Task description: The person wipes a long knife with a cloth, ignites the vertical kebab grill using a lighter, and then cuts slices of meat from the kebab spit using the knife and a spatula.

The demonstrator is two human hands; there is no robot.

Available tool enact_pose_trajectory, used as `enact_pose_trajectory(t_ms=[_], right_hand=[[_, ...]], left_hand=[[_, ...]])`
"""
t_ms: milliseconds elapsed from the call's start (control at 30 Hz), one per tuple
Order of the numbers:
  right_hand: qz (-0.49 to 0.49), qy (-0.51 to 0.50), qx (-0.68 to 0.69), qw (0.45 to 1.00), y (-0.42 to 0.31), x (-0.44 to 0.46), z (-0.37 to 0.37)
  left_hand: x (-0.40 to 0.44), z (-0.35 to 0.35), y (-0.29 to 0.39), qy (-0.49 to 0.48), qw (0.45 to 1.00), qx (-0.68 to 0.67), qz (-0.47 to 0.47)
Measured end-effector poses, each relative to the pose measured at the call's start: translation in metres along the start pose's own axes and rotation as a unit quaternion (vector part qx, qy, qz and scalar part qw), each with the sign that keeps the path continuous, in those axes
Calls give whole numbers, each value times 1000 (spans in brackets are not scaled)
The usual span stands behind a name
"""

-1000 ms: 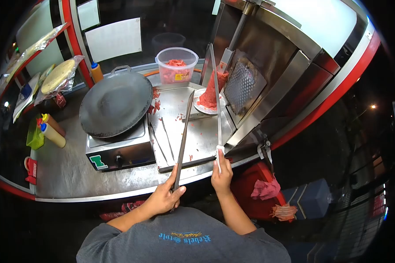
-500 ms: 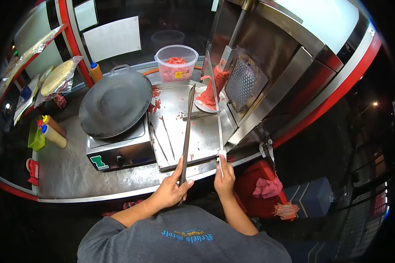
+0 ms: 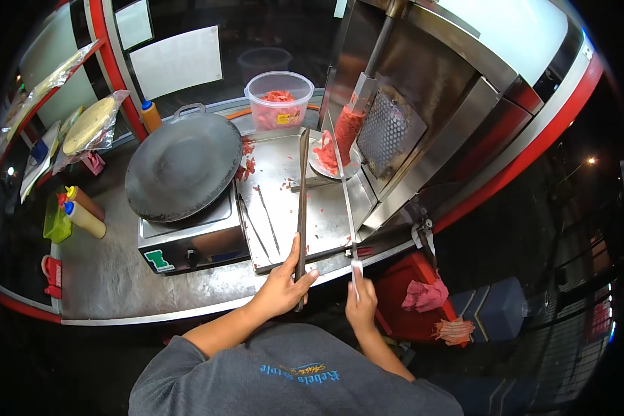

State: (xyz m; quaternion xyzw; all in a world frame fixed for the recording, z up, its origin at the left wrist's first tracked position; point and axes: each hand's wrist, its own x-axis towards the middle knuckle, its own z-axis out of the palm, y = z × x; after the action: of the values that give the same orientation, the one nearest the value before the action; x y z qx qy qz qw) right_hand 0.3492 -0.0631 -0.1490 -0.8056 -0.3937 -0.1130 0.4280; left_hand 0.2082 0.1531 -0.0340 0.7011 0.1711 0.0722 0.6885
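Note:
My left hand [image 3: 283, 286] is closed around long dark metal tongs [image 3: 302, 201], which point away from me over the steel tray. In my right hand [image 3: 361, 305] is a long thin knife [image 3: 348, 197], gripped by its pale handle. Its blade reaches up to the stack of reddish meat [image 3: 350, 128] on the vertical spit and crosses in front of it. Under the spit, a round plate [image 3: 315, 166] bears a loose reddish piece of meat [image 3: 326, 152] beside the stack. Whether the blade touches the meat, I cannot tell.
The steel tray [image 3: 277, 208] holds scraps and two thin dark utensils. To its left, a dark wok [image 3: 187, 166] rests on a burner [image 3: 194, 239]. A clear bucket [image 3: 279, 114] of red meat stands behind. The grill's perforated panel [image 3: 387, 128] is beside the spit.
My right hand has drawn the knife back toward my body and slightly right. A meat slice has peeled away onto the plate's left. My left hand and the tongs have shifted slightly right.

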Motion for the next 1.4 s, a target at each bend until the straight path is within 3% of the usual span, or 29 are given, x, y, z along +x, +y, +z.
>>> enact_pose_trajectory(t_ms=[100, 300, 433, 500, 533, 600, 767, 867, 967, 1067, 1133, 1400], right_hand=[[6, 7, 19, 1000, -2, -32, -9], [-16, -17, 42, 999, -36, 68, -8], [64, -93, 4, 994, -56, 20, -54], [111, -103, 64, 986, -57, -8, -64], [111, -110, 74, 985, -58, -5, -66], [238, -160, 172, 942, -89, 25, -80], [319, -229, 271, 879, -128, 73, -124], [313, -212, 307, 874, -119, 41, -143], [302, -175, 296, 889, -101, 31, -125], [89, -109, 191, 971, -78, 45, -67], [25, -71, 154, 985, -69, 54, -41], [-28, -9, 143, 989, -37, 32, -11]], left_hand=[[4, -1, -2, -8, 1000, 6, -5], [13, 6, 6, 6, 1000, 9, -1], [33, -3, -2, 6, 999, -28, 38], [41, -4, -4, 10, 997, -63, 46], [45, -4, -5, 9, 995, -82, 56], [51, -5, -3, -1, 989, -135, 55], [71, -11, 9, 7, 987, -149, 55], [54, -25, -13, -21, 988, -136, 74], [3, -32, -19, -15, 990, -139, 21], [-41, -22, -26, -1, 994, -101, 38], [-46, -24, -30, 4, 996, -83, 40], [-74, -49, -29, -53, 997, -62, -13]])
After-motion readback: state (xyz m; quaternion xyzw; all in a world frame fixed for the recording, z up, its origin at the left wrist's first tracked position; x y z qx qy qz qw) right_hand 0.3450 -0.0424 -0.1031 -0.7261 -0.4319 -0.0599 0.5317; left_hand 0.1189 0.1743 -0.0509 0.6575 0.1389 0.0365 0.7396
